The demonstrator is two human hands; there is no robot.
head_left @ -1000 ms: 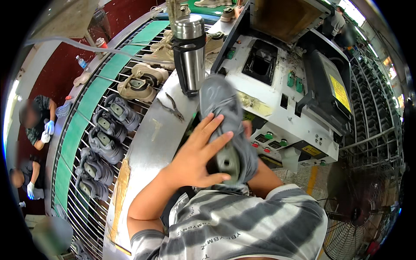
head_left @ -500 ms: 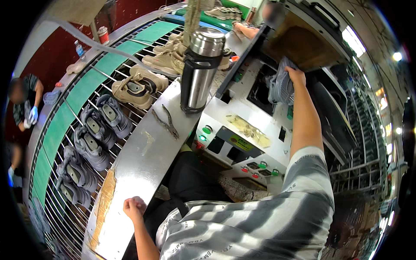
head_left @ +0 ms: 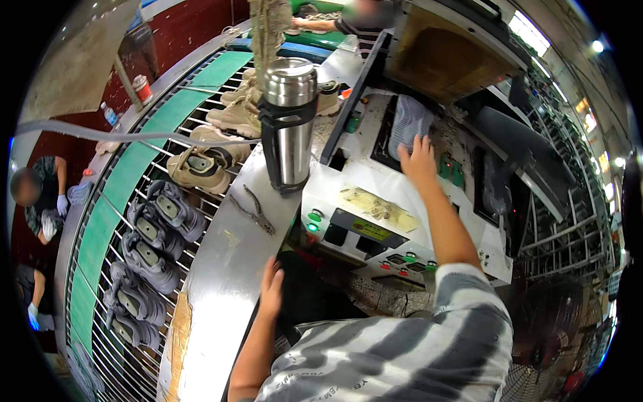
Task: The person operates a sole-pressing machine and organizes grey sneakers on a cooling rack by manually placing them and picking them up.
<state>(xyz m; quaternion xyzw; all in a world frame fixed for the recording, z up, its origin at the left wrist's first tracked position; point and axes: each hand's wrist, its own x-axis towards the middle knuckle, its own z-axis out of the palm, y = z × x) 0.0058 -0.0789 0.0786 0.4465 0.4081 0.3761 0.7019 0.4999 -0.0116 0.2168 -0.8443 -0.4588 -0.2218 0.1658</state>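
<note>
A grey shoe (head_left: 410, 126) lies sole up in a dark recess on the top of a white machine (head_left: 365, 167). My right hand (head_left: 419, 161) reaches over the machine, fingers spread, the tips at the near end of that shoe. Whether they press on it I cannot tell. My left hand (head_left: 270, 289) hovers by the edge of the metal table (head_left: 221, 281), holding nothing, its fingers stretched out. Closest to it on the table lie pliers (head_left: 253, 213), handles apart. Beyond them stands a steel thermos (head_left: 289, 127) with a black handle.
Left of the table, a rack of metal rods (head_left: 191, 134) carries several grey shoes (head_left: 161, 231) and beige shoes (head_left: 201, 167). A raised lid (head_left: 449, 57) stands behind the recess, and a second dark shoe (head_left: 495, 184) sits in the right bay. Co-workers are at the left and far side.
The grey shoe has gone from my raised right hand down into the recess, and the fingers have opened. My left hand has moved right, its curled fingers now straightened.
</note>
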